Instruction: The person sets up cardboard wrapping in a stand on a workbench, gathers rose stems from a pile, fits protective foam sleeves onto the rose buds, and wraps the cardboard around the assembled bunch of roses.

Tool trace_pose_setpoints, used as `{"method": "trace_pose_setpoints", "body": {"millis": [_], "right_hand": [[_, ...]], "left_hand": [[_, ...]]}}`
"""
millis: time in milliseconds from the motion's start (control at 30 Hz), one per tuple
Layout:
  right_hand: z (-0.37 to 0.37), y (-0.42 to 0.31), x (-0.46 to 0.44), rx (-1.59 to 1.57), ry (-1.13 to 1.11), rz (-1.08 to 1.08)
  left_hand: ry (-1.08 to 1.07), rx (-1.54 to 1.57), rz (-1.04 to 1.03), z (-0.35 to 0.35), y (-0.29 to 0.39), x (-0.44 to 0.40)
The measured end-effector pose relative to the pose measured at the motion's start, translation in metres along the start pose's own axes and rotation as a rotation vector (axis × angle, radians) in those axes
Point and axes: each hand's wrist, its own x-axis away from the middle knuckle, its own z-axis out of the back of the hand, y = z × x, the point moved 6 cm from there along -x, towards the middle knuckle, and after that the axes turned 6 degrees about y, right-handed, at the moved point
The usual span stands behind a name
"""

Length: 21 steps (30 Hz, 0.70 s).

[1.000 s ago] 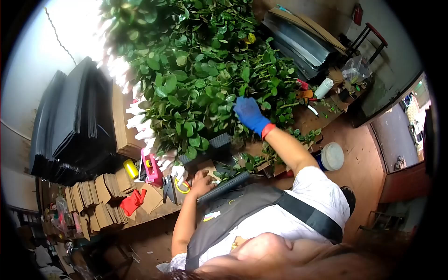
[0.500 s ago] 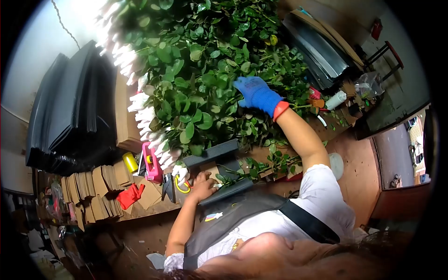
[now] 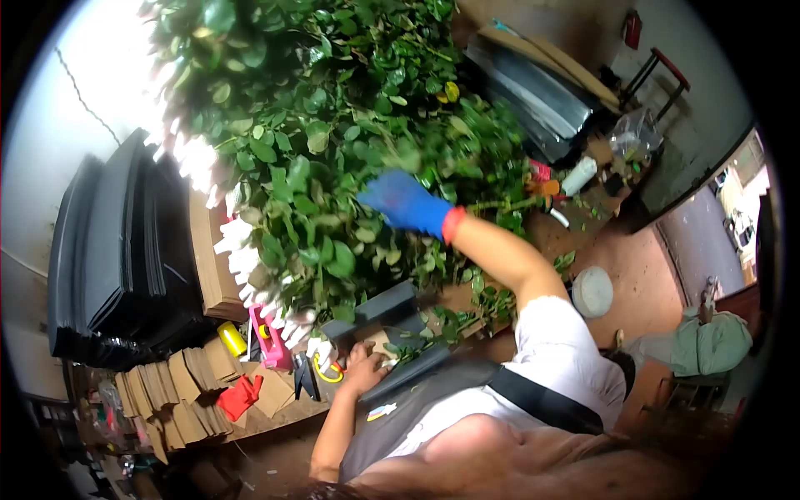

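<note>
Though blurry nearby, leafy stems around R grip.

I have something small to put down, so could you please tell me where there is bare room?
The floor between the white bucket and the doorway looks bare. The bench shows only a narrow strip along its front edge, near the black clippers. It is crowded around the red cloth and under the leafy stems.

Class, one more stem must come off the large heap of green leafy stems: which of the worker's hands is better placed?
Right, probably: the blue-gloved right hand is at the leafy heap, while the bare left hand is lower, beside the dark grey, straight-sided holder.
</note>
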Motion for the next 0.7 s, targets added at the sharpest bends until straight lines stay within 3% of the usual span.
{"method": "trace_pose_setpoints", "body": {"millis": [167, 233, 300, 433, 500, 567, 600, 633, 700], "right_hand": [[0.087, -0.007, 0.051, -0.086, 0.301, -0.036], [0.125, 0.006, 0.049, 0.010, 0.555, 0.047], [0.163, 0.027, 0.032, 0.080, 0.618, 0.131], [0.250, 0.036, -0.016, 0.251, 0.684, 0.003], [0.261, 0.043, -0.051, 0.365, 0.499, -0.131], [0.249, 0.040, -0.083, 0.345, 0.581, -0.004], [0.216, 0.052, -0.107, 0.199, 0.490, -0.076], [0.198, 0.038, -0.120, 0.449, -0.038, -0.116], [0.123, 0.054, -0.124, 0.299, 0.049, 0.201]], "left_hand": [[0.009, -0.002, 0.052, -0.006, -0.002, 0.002], [-0.010, -0.042, 0.083, -0.006, -0.005, 0.003], [0.011, 0.040, 0.037, 0.007, 0.008, 0.001], [0.023, 0.022, 0.002, 0.006, 0.007, 0.001], [0.031, 0.022, 0.000, 0.003, 0.003, 0.000], [0.028, 0.016, -0.016, 0.001, 0.001, -0.003], [0.028, 0.006, -0.017, 0.000, 0.002, -0.004], [0.024, -0.008, -0.014, 0.001, 0.003, 0.000], [0.040, 0.002, -0.030, 0.002, 0.002, 0.001]]}}
